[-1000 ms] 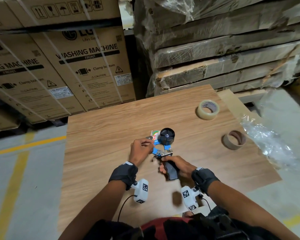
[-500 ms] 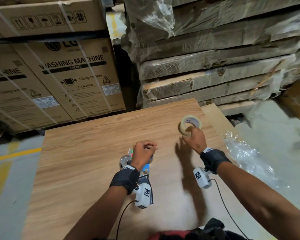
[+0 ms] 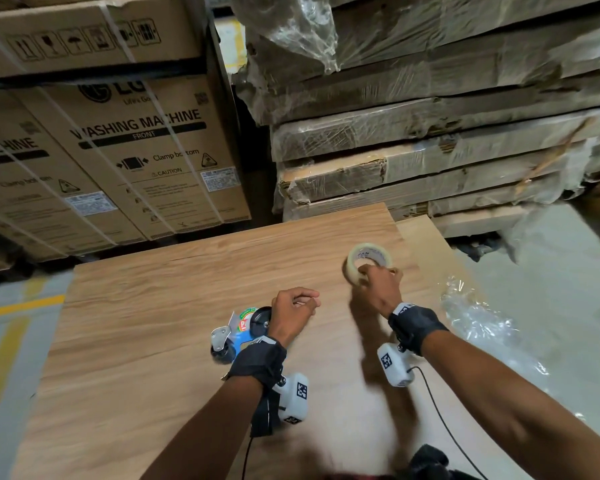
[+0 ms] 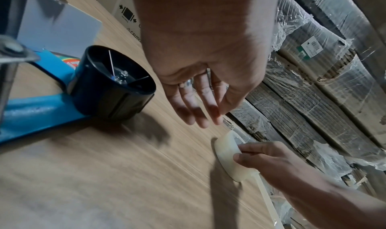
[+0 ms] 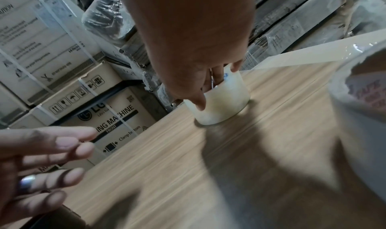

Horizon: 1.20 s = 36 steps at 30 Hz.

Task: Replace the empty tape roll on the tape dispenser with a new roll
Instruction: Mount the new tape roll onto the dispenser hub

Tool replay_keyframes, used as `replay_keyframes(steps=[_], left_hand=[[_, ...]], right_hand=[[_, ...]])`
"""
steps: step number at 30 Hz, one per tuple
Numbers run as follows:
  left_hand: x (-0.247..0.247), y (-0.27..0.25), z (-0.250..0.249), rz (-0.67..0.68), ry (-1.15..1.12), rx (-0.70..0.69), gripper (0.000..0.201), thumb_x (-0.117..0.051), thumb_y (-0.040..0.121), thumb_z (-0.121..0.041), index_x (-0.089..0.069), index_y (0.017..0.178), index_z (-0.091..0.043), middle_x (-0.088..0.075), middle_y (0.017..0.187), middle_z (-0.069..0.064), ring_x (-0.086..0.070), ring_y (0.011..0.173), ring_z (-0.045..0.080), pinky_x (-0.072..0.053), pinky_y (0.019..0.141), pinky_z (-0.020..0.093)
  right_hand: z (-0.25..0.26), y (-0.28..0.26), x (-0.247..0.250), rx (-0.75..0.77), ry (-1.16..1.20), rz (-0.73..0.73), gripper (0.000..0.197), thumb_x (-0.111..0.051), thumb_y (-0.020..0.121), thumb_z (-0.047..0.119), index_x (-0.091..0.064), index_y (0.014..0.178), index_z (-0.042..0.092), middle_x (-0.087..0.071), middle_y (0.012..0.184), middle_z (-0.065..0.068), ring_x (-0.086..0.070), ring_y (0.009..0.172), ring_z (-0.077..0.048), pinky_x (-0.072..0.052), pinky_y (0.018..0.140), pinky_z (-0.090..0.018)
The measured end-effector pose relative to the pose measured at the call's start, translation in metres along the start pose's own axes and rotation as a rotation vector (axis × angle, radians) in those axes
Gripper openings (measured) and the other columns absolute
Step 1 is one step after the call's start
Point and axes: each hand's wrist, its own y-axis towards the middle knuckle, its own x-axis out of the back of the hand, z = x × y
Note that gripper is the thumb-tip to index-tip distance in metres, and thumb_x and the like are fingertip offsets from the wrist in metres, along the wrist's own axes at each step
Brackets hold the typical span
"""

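My right hand (image 3: 378,285) pinches the new tape roll (image 3: 368,261) at two o'clock on the worktop (image 3: 153,341); my left hand (image 3: 291,313) hangs relaxed, holding nothing, above the tape dispenser (image 3: 243,330). I judge the thin pinch may slip. Washing-machine cartons (image 3: 125,143) stand at eleven o'clock.

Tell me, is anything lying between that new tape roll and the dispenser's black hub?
Nothing lies on the table between them. The left hand hovers beside the hub, which is bare; the right hand grips the tape roll.
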Motion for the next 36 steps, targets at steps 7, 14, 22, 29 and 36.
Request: replay_keyframes(steps=[7,14,22,29,36], left_hand=[[-0.005,0.005,-0.003,-0.064,-0.057,-0.011,0.010,-0.074,0.079,-0.024,-0.076,0.089,-0.024,-0.074,0.078,-0.003,-0.067,0.061,0.016,-0.050,0.060,0.027],[0.011,-0.010,-0.014,-0.094,-0.192,-0.006,0.070,-0.067,0.071,-0.070,-0.062,0.127,-0.030,-0.065,0.127,-0.002,-0.067,0.106,0.015,-0.055,0.096,0.041],[0.050,-0.045,-0.024,-0.038,-0.351,-0.129,0.044,-0.061,0.083,-0.055,-0.067,0.117,-0.027,-0.069,0.121,0.005,-0.065,0.110,0.023,-0.049,0.098,0.040],[0.095,-0.064,-0.027,0.126,-0.566,0.127,0.059,-0.065,0.075,-0.058,-0.067,0.119,-0.020,-0.072,0.109,0.010,-0.066,0.086,0.022,-0.055,0.071,0.036],[0.121,-0.077,-0.027,0.211,-0.619,0.178,0.049,-0.062,0.086,-0.053,-0.068,0.113,-0.013,-0.069,0.092,0.011,-0.067,0.075,0.027,-0.049,0.080,0.054]], right_hand=[[0.015,-0.028,0.000,-0.019,0.305,-0.033,0.037,-0.063,0.092,0.018,-0.070,0.127,0.019,-0.073,0.124,-0.013,-0.062,0.121,-0.037,-0.045,0.100,-0.043],[0.059,-0.072,0.012,-0.053,0.858,0.024,0.024,-0.075,0.088,0.016,-0.078,0.112,0.014,-0.079,0.106,-0.001,-0.072,0.096,-0.011,-0.050,0.084,-0.023],[0.115,-0.121,0.023,0.052,1.238,0.146,0.021,-0.070,0.090,-0.001,-0.078,0.101,0.014,-0.080,0.093,-0.001,-0.073,0.083,-0.007,-0.055,0.078,-0.020],[0.154,-0.142,0.031,0.097,1.356,0.164,0.021,-0.067,0.092,0.001,-0.076,0.111,-0.001,-0.079,0.099,-0.008,-0.071,0.082,-0.006,-0.053,0.073,-0.016],[0.181,-0.150,0.032,0.063,1.374,0.154,0.016,-0.068,0.093,0.008,-0.080,0.103,0.006,-0.080,0.103,-0.013,-0.072,0.087,-0.016,-0.055,0.078,-0.026]])
